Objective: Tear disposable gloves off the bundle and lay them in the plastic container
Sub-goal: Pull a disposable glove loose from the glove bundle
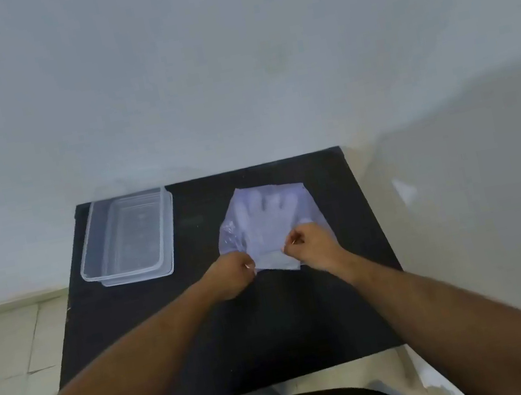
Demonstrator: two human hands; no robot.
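Black mat (205, 329); tiled floor (3, 347); wall (228, 63)

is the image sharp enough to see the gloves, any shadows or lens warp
Head view: soft overall, so the glove bundle reads as one hazy translucent sheet with faint finger outlines; the clear container shows pale reflections on its rim; a broad shadow darkens the wall at right; wide-angle warp bows the forearms and skews the black table; both hands, left hand and right hand, look slightly blurred.

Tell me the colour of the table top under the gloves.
The flat table top is black, matte and faintly speckled; the head view shows it.
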